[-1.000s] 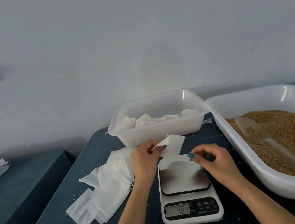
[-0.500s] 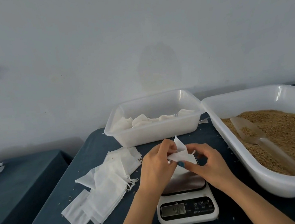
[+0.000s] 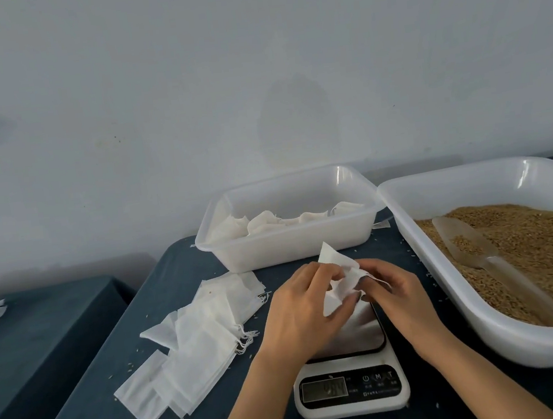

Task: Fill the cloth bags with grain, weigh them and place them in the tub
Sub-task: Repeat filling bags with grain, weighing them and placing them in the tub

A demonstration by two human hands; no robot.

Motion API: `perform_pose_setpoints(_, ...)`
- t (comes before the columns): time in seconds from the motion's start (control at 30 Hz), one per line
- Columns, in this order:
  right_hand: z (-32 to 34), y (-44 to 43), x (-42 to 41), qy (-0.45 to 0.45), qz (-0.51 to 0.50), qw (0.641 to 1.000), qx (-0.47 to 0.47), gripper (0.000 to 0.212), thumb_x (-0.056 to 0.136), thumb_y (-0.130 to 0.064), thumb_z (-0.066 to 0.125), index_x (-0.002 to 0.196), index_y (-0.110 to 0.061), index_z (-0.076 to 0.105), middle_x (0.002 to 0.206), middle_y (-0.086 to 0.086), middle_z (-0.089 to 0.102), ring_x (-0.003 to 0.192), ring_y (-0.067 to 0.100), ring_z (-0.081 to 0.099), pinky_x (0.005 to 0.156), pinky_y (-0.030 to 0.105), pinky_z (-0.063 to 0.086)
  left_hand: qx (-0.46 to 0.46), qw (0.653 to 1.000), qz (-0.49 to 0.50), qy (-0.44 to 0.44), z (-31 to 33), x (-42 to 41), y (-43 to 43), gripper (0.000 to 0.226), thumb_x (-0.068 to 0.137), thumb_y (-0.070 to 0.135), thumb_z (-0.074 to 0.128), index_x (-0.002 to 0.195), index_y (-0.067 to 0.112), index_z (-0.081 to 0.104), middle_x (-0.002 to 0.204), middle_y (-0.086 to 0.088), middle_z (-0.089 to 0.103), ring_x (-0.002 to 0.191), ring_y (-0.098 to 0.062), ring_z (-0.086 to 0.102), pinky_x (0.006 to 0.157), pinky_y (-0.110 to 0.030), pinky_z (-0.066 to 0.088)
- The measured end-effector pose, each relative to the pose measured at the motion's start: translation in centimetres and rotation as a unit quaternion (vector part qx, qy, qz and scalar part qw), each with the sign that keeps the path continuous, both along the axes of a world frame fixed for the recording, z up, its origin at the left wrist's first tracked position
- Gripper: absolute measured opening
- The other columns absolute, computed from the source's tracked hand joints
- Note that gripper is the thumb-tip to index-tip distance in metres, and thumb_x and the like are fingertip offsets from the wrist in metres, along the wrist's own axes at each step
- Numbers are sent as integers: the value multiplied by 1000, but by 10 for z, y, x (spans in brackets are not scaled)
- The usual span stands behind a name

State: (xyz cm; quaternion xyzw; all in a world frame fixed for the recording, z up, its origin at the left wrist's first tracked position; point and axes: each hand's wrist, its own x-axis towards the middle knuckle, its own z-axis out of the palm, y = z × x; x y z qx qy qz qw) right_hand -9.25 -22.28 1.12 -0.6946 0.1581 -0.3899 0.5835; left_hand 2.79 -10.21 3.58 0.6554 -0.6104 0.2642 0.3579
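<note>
Pinching a crumpled white cloth bag (image 3: 339,271) from both sides, the two hands meet just right of the frame's centre, over the far edge of the scale (image 3: 354,393). The left hand (image 3: 300,313) grips the bag's left part with its thumb and curled fingers. The right hand (image 3: 395,295) pinches the right part between thumb and forefinger, its other fingers curled. One corner of the bag pokes upward; whether the bag touches the scale's metal plate cannot be told. The scale's display is too blurred to read.

Left of the hands lies a fanned pile of flat empty bags (image 3: 206,331), drawstrings trailing. Above the hands stands the clear tub (image 3: 293,248), with filled bags (image 3: 263,223) along its bottom. At the right edge a big white tray (image 3: 489,336) holds brown grain (image 3: 548,247), with a translucent scoop (image 3: 472,249) lying on it. Everything stands on a dark blue table (image 3: 187,409).
</note>
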Motion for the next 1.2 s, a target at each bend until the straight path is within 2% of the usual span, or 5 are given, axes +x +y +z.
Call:
perform_pose_setpoints(0.27,-2,-2,0,-30,-4,999,42,23,92,-5,63,103,-22,74,97,-6,74,91,11,69,70,18,55,0,999,19,-36,2,5,1,7,89,19,69,87,13,67,80,5,66,70,-10,62,50,-27,51)
perform_pose_setpoints(0.53,-4,0,2,-3,-7,1000,-28,28,88,-6,68,109,-24,67,100,-7,71,96,13,68,84,33,58,-4,998,-19,-56,0,-3,-1,13,89,13,69,78,9,63,73,1,62,60,-17,59,46,-34,47)
perform_pose_setpoints(0.7,-5,7,-1,43,-70,988,-133,43,83,-13,75,114,-37,58,101,-27,67,96,-4,63,76,12,53,2,1000,8,-14,0,-4,0,14,84,12,67,77,9,55,68,4,57,53,-16,53,41,-34,45)
perform_pose_setpoints(0.8,-5,10,-2,50,-77,984,-154,45,83,-16,75,120,-34,56,104,-23,67,98,-6,63,76,14,54,-4,999,44,11,0,-4,0,17,84,16,65,78,11,50,64,6,54,48,-15,46,39,-31,43)
perform_pose_setpoints(1.2,-4,12,0,35,-33,993,-106,40,85,-23,72,122,-26,61,106,-16,70,103,0,63,73,21,57,30,998,-27,58,-5,5,1,21,89,17,67,102,25,52,83,8,64,69,-9,61,54,-32,54)
